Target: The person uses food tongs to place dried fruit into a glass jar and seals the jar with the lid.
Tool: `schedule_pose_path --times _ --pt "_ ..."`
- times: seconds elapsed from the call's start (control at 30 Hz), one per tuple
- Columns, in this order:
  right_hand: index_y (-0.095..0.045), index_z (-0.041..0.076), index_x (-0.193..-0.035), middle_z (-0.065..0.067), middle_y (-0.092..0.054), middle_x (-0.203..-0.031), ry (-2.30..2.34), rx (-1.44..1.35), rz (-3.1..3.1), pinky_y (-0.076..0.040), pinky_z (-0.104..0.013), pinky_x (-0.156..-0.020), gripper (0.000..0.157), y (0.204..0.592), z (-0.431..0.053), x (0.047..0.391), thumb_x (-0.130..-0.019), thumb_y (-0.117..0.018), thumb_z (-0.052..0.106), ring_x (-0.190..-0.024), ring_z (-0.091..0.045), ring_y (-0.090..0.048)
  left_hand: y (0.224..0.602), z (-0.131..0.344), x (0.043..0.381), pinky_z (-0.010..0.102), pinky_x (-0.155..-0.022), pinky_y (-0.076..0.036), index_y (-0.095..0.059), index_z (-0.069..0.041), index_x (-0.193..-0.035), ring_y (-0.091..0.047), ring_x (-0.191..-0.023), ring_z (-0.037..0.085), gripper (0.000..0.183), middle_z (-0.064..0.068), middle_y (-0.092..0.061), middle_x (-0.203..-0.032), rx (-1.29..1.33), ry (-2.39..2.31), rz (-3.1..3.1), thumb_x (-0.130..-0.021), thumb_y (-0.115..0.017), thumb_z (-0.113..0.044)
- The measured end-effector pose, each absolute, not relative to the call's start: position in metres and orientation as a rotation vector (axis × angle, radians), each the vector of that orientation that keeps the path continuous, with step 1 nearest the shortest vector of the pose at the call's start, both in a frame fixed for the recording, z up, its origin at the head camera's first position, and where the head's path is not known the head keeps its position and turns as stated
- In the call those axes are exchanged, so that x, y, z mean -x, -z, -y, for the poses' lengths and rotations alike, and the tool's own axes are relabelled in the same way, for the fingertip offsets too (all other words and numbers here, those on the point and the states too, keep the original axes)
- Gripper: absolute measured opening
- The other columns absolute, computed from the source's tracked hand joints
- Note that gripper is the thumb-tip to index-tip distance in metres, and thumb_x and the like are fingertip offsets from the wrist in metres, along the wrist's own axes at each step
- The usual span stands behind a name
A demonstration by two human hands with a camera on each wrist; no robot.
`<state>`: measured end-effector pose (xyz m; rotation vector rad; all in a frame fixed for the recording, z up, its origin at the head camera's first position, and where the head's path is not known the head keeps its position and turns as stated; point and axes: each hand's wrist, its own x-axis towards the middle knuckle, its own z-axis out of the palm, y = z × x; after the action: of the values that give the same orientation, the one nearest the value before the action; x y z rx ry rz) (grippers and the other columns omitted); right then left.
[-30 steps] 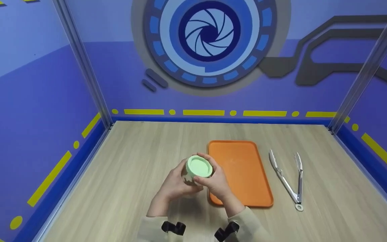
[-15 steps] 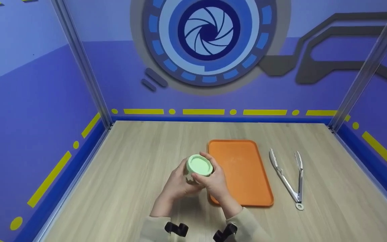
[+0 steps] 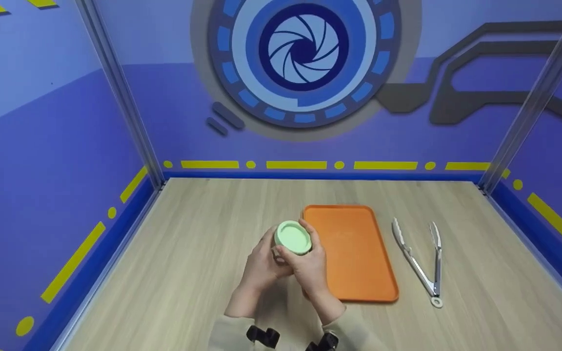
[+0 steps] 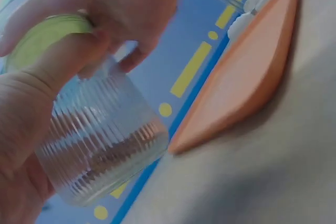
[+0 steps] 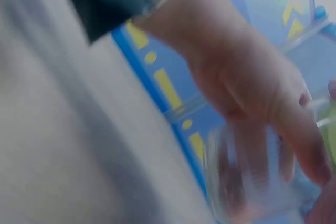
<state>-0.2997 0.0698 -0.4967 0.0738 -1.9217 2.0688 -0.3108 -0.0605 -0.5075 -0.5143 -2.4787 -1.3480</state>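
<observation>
A clear ribbed glass jar (image 4: 105, 129) with something brown in its lower part is held in the air by both hands, tilted. Its pale green lid (image 3: 294, 238) faces up toward the head camera. My left hand (image 3: 260, 267) grips the jar's body from the left. From the right, my right hand (image 3: 311, 269) grips the lid's rim, thumb on the near side and fingers on the far side. In the left wrist view the lid (image 4: 44, 38) is partly covered by fingers. Whether the lid is loose on the jar, I cannot tell.
Right of the hands lies an orange tray (image 3: 359, 268) on the wooden table (image 3: 188, 253). Farther right, metal tongs (image 3: 420, 274) lie spread apart, ring end toward me. Blue patterned walls (image 3: 300, 151) stand behind and at both sides.
Both hands and the jar have shifted slightly right. The right hand has turned a little about the lid, its wrist coming in closer to the left wrist. Tray and tongs stay put.
</observation>
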Motion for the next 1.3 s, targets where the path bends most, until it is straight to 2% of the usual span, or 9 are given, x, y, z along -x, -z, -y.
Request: schedule_pose_path --times 0.23,0.4,0.5,0.67,0.77,0.9,1.0,1.1,1.3 --pt "-0.048 0.004 -0.147 -0.017 -0.06 -0.142 -1.973 0.027 1.882 -0.052 -0.043 -0.105 0.081 0.494 -0.062 0.298 -0.079 -0.09 0.013 -0.128 -0.031 -0.059 0.513 0.049 0.312 0.046 -0.079 -0.065 -0.049 -0.009 -0.142 -0.072 -0.107 0.026 0.085 0.01 -0.067 -0.129 0.507 1.019 2.329 -0.07 -0.092 -0.021" --pt "-0.038 -0.002 -0.151 -0.022 -0.055 -0.145 -1.984 0.042 1.936 -0.05 -0.047 -0.107 0.088 0.494 -0.06 0.294 -0.081 -0.088 0.018 -0.131 -0.034 -0.056 0.517 0.05 0.312 0.04 -0.073 -0.065 -0.049 -0.009 -0.141 -0.072 -0.099 0.022 0.084 0.009 -0.067 -0.126 0.498 0.956 2.325 -0.072 -0.093 -0.025" --pt "-0.025 -0.001 -0.159 -0.025 -0.04 -0.157 -2.048 -0.09 2.047 -0.043 -0.054 -0.116 0.098 0.489 -0.067 0.291 -0.085 -0.085 0.022 -0.143 -0.04 -0.045 0.515 0.056 0.312 0.039 -0.073 -0.065 -0.048 -0.008 -0.143 -0.072 -0.105 0.025 0.088 0.011 -0.067 -0.13 0.478 1.013 2.353 -0.072 -0.093 -0.032" --pt "-0.013 -0.002 -0.163 -0.025 -0.022 -0.169 -2.168 -0.458 2.129 -0.024 -0.059 -0.128 0.089 0.478 -0.093 0.298 -0.099 -0.069 0.022 -0.158 -0.043 -0.02 0.507 0.067 0.313 0.05 -0.098 -0.061 -0.043 -0.011 -0.15 -0.065 -0.126 0.033 0.095 0.013 -0.061 -0.143 0.478 1.304 2.396 -0.074 -0.093 -0.035" --pt "-0.016 -0.001 -0.163 -0.022 -0.023 -0.17 -2.275 -0.678 2.101 -0.029 -0.042 -0.129 0.08 0.479 -0.109 0.307 -0.101 -0.064 0.016 -0.158 -0.037 -0.021 0.503 0.072 0.312 0.057 -0.109 -0.053 -0.041 -0.015 -0.153 -0.058 -0.135 0.035 0.097 0.011 -0.057 -0.148 0.517 1.497 2.45 -0.074 -0.094 -0.034" --pt "-0.028 0.001 -0.161 -0.02 -0.032 -0.167 -2.321 -0.794 2.104 -0.043 -0.021 -0.115 0.078 0.486 -0.12 0.315 -0.096 -0.07 0.01 -0.149 -0.026 -0.041 0.502 0.075 0.311 0.056 -0.111 -0.05 -0.042 -0.018 -0.151 -0.059 -0.134 0.03 0.094 0.007 -0.06 -0.146 0.57 1.663 2.502 -0.074 -0.094 -0.03" --pt "-0.039 0.002 -0.156 -0.02 -0.044 -0.16 -2.244 -0.694 2.135 -0.049 -0.021 -0.106 0.077 0.488 -0.119 0.315 -0.09 -0.077 0.008 -0.138 -0.025 -0.052 0.503 0.075 0.311 0.057 -0.109 -0.05 -0.045 -0.019 -0.149 -0.06 -0.13 0.028 0.091 0.005 -0.062 -0.142 0.583 1.664 2.502 -0.073 -0.093 -0.029" --pt "-0.048 0.003 -0.152 -0.019 -0.052 -0.154 -2.146 -0.568 2.161 -0.052 -0.024 -0.102 0.075 0.49 -0.112 0.314 -0.086 -0.082 0.01 -0.133 -0.032 -0.056 0.504 0.075 0.312 0.059 -0.109 -0.05 -0.044 -0.018 -0.15 -0.06 -0.132 0.032 0.094 0.007 -0.062 -0.144 0.569 1.583 2.499 -0.072 -0.094 -0.032" --pt "-0.053 0.004 -0.147 -0.018 -0.055 -0.147 -1.991 -0.378 2.179 -0.053 -0.029 -0.1 0.074 0.494 -0.098 0.31 -0.082 -0.087 0.016 -0.127 -0.032 -0.057 0.506 0.07 0.311 0.061 -0.102 -0.054 -0.043 -0.017 -0.152 -0.061 -0.132 0.034 0.098 0.011 -0.06 -0.145 0.476 1.323 2.536 -0.072 -0.092 -0.046"
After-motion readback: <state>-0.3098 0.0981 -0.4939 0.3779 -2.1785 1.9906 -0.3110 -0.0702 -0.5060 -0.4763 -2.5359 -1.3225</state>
